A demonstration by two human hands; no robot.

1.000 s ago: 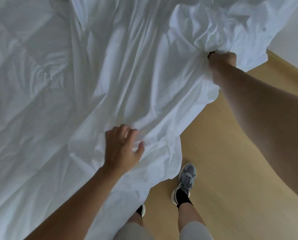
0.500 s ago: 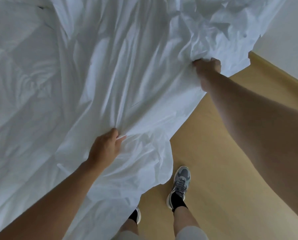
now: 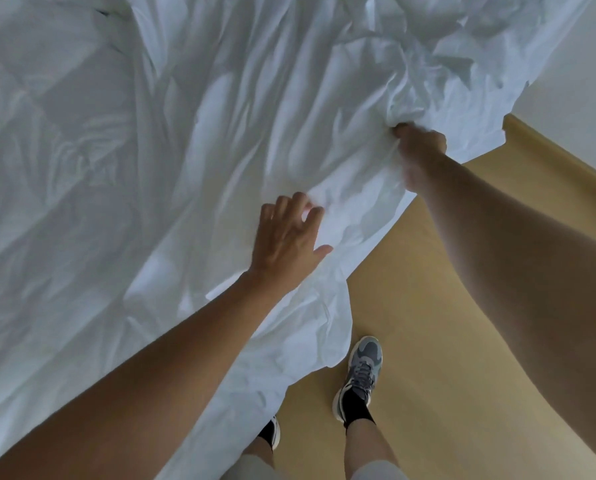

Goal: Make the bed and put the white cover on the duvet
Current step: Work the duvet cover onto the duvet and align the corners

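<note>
Head view: the white cover (image 3: 255,116) lay crumpled and the duvet (image 3: 30,140) bare at nine o'clock, so covering seemed unfinished. The right hand (image 3: 421,143) clenched the cover at two o'clock; the left hand (image 3: 289,237) was released.

No text, label, brand mark, number or sign can be read. The white cover (image 3: 255,116), from 9 to 1 o'clock, carries no legible print. The shoe (image 3: 362,368) at 6 o'clock shows no legible marking.
</note>
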